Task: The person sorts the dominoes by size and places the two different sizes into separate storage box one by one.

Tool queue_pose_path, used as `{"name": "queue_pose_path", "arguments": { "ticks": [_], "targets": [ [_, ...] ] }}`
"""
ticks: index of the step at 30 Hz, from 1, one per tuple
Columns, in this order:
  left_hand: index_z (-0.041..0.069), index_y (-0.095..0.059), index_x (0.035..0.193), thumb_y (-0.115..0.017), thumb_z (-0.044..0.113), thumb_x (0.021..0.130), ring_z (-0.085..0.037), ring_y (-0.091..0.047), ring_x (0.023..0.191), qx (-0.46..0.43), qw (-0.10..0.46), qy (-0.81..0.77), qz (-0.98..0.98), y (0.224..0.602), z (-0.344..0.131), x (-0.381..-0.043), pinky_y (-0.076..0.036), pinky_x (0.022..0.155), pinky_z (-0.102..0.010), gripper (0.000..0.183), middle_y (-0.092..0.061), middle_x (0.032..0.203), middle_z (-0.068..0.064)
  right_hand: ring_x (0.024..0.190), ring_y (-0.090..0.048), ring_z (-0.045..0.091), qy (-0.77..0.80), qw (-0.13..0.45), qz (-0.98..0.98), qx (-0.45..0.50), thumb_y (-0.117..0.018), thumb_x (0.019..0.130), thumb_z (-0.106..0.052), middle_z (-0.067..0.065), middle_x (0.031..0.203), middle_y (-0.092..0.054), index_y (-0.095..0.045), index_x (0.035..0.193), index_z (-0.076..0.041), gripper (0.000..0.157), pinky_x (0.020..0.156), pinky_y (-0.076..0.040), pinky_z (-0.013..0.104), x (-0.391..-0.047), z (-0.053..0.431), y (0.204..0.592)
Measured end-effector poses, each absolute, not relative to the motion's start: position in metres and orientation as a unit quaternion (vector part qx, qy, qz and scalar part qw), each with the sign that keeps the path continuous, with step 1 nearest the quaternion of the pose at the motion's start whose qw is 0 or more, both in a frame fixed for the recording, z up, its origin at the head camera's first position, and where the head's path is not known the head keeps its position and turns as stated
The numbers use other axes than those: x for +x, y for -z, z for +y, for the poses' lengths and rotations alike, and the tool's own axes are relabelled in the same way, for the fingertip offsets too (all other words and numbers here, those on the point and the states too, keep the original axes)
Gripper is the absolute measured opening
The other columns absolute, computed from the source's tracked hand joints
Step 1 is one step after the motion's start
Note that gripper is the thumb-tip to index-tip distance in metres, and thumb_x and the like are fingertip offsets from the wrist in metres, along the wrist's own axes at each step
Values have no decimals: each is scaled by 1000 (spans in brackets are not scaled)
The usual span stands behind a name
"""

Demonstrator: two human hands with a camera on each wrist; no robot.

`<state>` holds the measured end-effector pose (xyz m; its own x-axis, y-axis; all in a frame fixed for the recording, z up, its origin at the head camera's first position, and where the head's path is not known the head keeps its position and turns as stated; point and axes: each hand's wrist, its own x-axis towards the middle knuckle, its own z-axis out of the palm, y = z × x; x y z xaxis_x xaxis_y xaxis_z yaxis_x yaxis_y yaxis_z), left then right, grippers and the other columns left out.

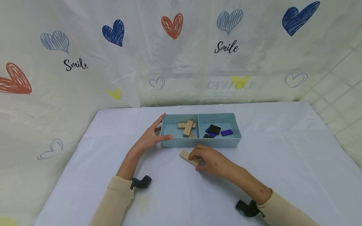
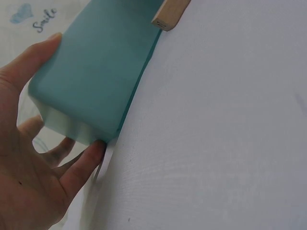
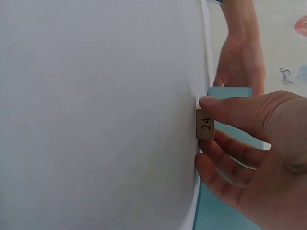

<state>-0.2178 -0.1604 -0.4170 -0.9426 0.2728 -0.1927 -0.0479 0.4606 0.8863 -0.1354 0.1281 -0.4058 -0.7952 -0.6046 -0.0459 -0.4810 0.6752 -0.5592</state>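
Note:
A light blue two-compartment box (image 1: 201, 142) stands on the table. My left hand (image 1: 148, 138) holds its left end, thumb at the front rim and the other fingers round the end wall; the left wrist view shows this hand (image 2: 38, 163) against the box's corner (image 2: 91, 76). In front of the box, my right hand (image 1: 213, 161) pinches a wooden block (image 1: 186, 158) that lies on the cloth. From the right wrist, the block's end (image 3: 206, 124) reads "24", between thumb and fingers of the right hand (image 3: 254, 148).
Several wooden blocks (image 1: 188, 128) lie crossed in the left compartment. The right compartment contains black pieces (image 1: 214, 129) and purple pieces (image 1: 227, 132). A divider (image 1: 198, 125) separates them. White cloth (image 1: 85, 188) covers the table, with a printed curtain (image 1: 181, 56) behind.

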Motion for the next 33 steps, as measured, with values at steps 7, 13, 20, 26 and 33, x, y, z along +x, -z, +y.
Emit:
{"name": "queue_pose_path", "arguments": {
  "ticks": [7, 13, 20, 26, 33],
  "targets": [
    [56, -18, 162, -82, 47, 86, -33, -29, 159, 70, 153, -514, 841, 418, -160, -218, -31, 117, -74, 100, -16, 176, 4, 98, -60, 11, 294, 119, 901, -295, -80, 85, 2, -2, 110, -64, -74, 115, -17, 36, 85, -57, 26, -136, 127, 407],
    [54, -17, 162, -82, 48, 86, -33, -29, 159, 71, 151, -510, 844, 417, -159, -217, -31, 117, -74, 101, -16, 176, 6, 92, -61, 10, 319, 116, 891, -302, -74, 86, 9, 0, 106, -68, -75, 114, -11, 34, 77, -54, 20, -137, 129, 407],
    [61, -17, 159, -82, 48, 86, -33, -29, 158, 69, 149, -510, 845, 418, -160, -216, -31, 117, -74, 98, -16, 176, 6, 95, -65, 10, 327, 108, 883, -319, -74, 87, 8, -2, 108, -72, -76, 114, -12, 34, 78, -56, 21, -137, 131, 406],
    [57, -17, 161, -83, 48, 86, -32, -29, 159, 68, 149, -510, 845, 418, -160, -217, -30, 118, -73, 100, -16, 176, 6, 99, -68, 13, 349, 100, 874, -322, -70, 88, 9, -2, 113, -72, -75, 115, -11, 34, 84, -59, 23, -136, 132, 402],
    [63, -18, 157, -83, 48, 85, -33, -29, 158, 67, 149, -510, 844, 418, -160, -217, -30, 118, -74, 98, -16, 176, 6, 102, -67, 13, 371, 97, 867, -319, -71, 89, 9, -3, 113, -71, -75, 119, -10, 36, 88, -59, 22, -137, 132, 394]
  ]
}}
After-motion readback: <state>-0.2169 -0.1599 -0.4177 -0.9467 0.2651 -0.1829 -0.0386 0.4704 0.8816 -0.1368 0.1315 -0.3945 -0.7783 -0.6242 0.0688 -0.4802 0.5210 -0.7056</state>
